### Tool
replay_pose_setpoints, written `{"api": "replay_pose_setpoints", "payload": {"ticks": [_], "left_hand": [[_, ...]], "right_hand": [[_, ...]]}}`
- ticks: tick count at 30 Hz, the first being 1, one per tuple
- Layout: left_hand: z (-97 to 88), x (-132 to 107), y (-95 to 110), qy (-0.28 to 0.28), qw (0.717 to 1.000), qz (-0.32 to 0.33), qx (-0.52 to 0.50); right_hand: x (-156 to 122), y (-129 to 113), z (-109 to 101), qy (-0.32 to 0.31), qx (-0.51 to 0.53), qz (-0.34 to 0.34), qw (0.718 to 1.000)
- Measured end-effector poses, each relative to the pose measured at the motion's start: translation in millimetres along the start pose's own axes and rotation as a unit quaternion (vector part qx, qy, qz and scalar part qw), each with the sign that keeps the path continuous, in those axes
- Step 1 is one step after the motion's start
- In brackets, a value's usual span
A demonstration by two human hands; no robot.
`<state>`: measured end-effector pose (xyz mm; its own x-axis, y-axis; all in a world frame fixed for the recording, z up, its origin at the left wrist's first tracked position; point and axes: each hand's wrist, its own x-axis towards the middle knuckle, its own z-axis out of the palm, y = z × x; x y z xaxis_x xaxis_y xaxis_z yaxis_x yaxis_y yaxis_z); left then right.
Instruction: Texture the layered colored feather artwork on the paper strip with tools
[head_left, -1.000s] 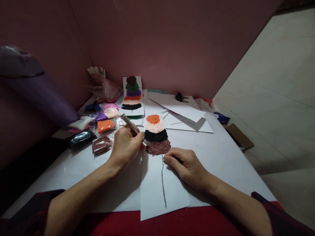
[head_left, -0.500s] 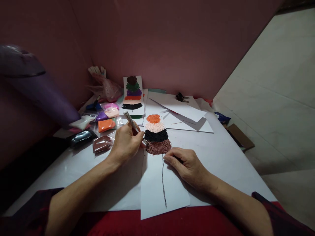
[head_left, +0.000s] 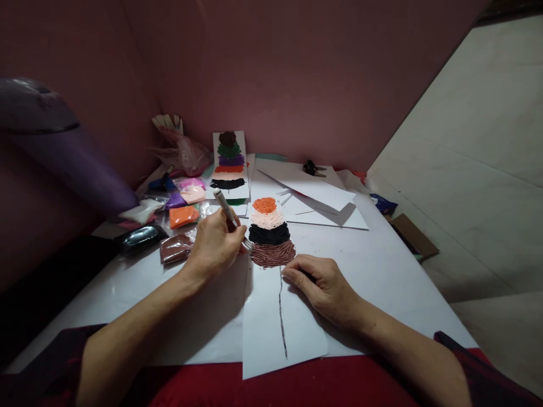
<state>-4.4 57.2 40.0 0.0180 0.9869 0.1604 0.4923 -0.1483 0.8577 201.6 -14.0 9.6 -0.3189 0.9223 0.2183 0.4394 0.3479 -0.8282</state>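
Note:
A white marker (head_left: 224, 204) is gripped in my left hand (head_left: 215, 240), its lower end by the left edge of a brown textured band (head_left: 274, 255). That band is the lowest of a stack on a white sheet (head_left: 265, 333), under black (head_left: 269, 233), pale peach (head_left: 267, 218) and orange (head_left: 264, 204) ones. A wavy dark line (head_left: 280, 308) runs down the sheet from the brown band. My right hand (head_left: 324, 285) rests on the sheet's right side, fingers curled and thumb pressed against them near the line's top. Anything inside those fingers is hidden.
Bagged clay-like packs, among them orange (head_left: 184, 216), brown (head_left: 175, 249) and black (head_left: 142, 238), lie left. Behind stands a similar card (head_left: 228, 161) with coloured bands. Loose white sheets (head_left: 309, 189) and keys (head_left: 313, 168) lie at the back; a purple roll (head_left: 72, 152) leans left.
My left hand has shifted slightly left with the marker, whose lower end has drawn back a little from the brown band. My right hand and the sheet look still.

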Motion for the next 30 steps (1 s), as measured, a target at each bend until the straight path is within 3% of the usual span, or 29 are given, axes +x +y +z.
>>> {"api": "replay_pose_setpoints", "payload": {"ticks": [7,13,20,30], "left_hand": [[-0.9,-1.3,-2.6,0.016,0.999,0.026,-0.013],[-1.8,-3.6,2.0,0.063,0.997,0.025,-0.042],[5.3,-6.1,-0.1,0.020,0.998,0.020,-0.048],[4.1,-0.8,-3.1,0.016,0.999,0.038,-0.007]], "right_hand": [[0.0,0.8,-0.3,0.000,-0.003,0.000,1.000],[0.0,0.6,-0.7,0.001,-0.008,0.001,1.000],[-0.5,0.4,0.0,0.002,0.000,0.007,1.000],[-0.5,-1.3,0.1,0.004,-0.001,0.003,1.000]]}}
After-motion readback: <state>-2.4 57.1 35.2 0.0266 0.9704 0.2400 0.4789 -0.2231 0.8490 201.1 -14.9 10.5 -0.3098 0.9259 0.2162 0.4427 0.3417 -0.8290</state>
